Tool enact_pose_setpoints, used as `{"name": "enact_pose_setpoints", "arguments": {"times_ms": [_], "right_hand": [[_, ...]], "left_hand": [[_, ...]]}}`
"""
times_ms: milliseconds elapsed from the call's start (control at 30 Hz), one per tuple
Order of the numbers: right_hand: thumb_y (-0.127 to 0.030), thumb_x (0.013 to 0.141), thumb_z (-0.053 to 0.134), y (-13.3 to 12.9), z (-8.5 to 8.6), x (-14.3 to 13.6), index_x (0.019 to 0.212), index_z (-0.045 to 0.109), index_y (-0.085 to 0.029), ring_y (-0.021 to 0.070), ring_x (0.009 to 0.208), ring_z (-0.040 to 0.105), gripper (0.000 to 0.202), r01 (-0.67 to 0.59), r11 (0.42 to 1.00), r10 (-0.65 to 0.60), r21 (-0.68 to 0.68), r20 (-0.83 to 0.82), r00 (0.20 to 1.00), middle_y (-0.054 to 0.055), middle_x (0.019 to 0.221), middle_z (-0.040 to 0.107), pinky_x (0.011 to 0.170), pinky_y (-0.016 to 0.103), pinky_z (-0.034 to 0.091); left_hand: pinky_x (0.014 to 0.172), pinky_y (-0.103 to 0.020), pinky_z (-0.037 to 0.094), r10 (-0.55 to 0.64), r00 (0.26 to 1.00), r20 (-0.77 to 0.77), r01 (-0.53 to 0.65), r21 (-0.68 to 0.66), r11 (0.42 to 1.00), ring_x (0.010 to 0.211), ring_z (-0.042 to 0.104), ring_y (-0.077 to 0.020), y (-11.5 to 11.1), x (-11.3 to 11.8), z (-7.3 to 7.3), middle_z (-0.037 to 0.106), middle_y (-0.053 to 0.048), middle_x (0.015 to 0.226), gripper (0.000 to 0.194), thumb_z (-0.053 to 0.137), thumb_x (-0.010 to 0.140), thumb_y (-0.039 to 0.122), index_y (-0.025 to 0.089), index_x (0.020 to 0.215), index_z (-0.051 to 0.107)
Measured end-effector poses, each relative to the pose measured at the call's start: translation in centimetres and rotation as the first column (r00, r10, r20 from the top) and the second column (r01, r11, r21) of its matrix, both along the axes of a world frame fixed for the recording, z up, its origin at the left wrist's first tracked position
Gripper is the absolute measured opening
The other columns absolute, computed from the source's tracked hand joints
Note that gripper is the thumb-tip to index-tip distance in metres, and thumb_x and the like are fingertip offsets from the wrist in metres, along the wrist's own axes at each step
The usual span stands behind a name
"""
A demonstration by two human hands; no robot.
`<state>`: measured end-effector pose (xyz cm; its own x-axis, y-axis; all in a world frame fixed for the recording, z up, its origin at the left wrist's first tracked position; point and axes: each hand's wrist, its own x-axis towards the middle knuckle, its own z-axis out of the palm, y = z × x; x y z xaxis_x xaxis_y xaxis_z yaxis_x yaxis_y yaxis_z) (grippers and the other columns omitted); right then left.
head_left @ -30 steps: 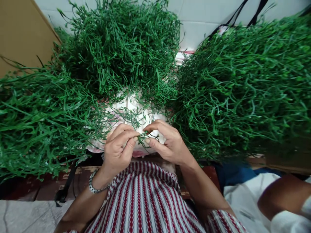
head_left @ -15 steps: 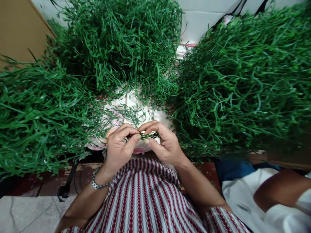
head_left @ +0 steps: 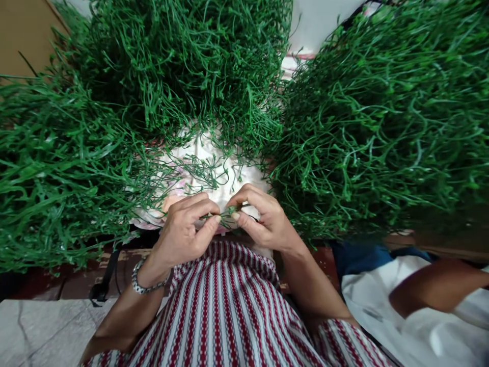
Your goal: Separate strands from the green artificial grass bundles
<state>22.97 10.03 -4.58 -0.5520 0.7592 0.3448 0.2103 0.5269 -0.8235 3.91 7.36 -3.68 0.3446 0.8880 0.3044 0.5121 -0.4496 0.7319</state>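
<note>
Between my two hands is a small green piece of plant stem [head_left: 228,217], thin and partly hidden by the fingers. My left hand [head_left: 188,224], with a metal bracelet at the wrist, pinches one side of it between thumb and forefinger. From the other side, my right hand [head_left: 263,216] grips it in the same way, with a bit of green showing at its fingertips. Just beyond the hands, loose thin green stems [head_left: 202,171] with small bud-like tips lie scattered on a pale flowered cloth [head_left: 223,193].
Large heaps of green stems surround the cloth: a left heap [head_left: 57,173], a back heap [head_left: 191,56] and a right heap [head_left: 389,127]. A brown board [head_left: 23,35] stands at the back left. At the lower right another person's arm [head_left: 435,290] rests by white clothing.
My hands have moved slightly apart, opening a small gap between the fingertips. The whole view has shifted a little, so the heaps sit higher in the picture.
</note>
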Motion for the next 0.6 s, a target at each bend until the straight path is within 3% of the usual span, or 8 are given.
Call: {"name": "enact_pose_setpoints", "arguments": {"times_ms": [133,333,433,600], "right_hand": [[-0.019,0.086,0.047,0.0,0.0,0.2,0.088,0.052,-0.015,0.0156,0.085,0.051,0.007,-0.067,0.998,0.066,-0.012,-0.012,0.998,0.006,0.087,0.055,0.077,0.031,0.043],[-0.014,0.086,0.043,-0.6,-0.7,0.1,0.093,0.048,-0.016,0.0152,0.083,0.052,0.009,-0.057,0.998,0.058,-0.004,0.075,0.996,0.007,0.088,0.056,0.074,0.030,0.044],[-0.014,0.086,0.044,-0.5,-0.9,0.0,0.091,0.048,-0.015,0.0155,0.082,0.052,0.007,-0.037,0.997,0.033,0.064,0.067,0.997,0.007,0.085,0.055,0.074,0.030,0.044],[-0.017,0.086,0.047,-0.5,-1.2,-0.2,0.091,0.049,-0.015,0.0162,0.088,0.052,0.006,-0.016,0.992,0.020,0.126,-0.029,0.999,0.008,0.090,0.055,0.077,0.032,0.045]], "left_hand": [[0.057,-0.025,0.035,-0.018,0.999,0.028,0.018,0.017,1.000,0.059,0.047,-0.0111,0.0,0.4,0.0,0.050,0.001,0.060,0.012,0.055,0.079,0.017,0.016,0.067,0.055],[0.063,-0.026,0.037,0.028,0.986,-0.166,-0.013,0.093,0.996,0.065,0.051,-0.0132,-0.4,0.8,-0.3,0.057,-0.001,0.068,0.016,0.051,0.080,0.015,0.017,0.064,0.053],[0.063,-0.026,0.037,0.020,0.976,-0.217,-0.010,0.047,0.999,0.066,0.053,-0.0133,-0.6,0.9,-0.6,0.059,0.000,0.068,0.012,0.051,0.081,0.017,0.018,0.070,0.054],[0.064,-0.025,0.040,-0.019,0.995,-0.100,0.019,0.002,1.000,0.067,0.055,-0.0124,-0.6,1.1,-1.2,0.061,-0.001,0.071,0.011,0.050,0.083,0.017,0.017,0.075,0.058]]}}
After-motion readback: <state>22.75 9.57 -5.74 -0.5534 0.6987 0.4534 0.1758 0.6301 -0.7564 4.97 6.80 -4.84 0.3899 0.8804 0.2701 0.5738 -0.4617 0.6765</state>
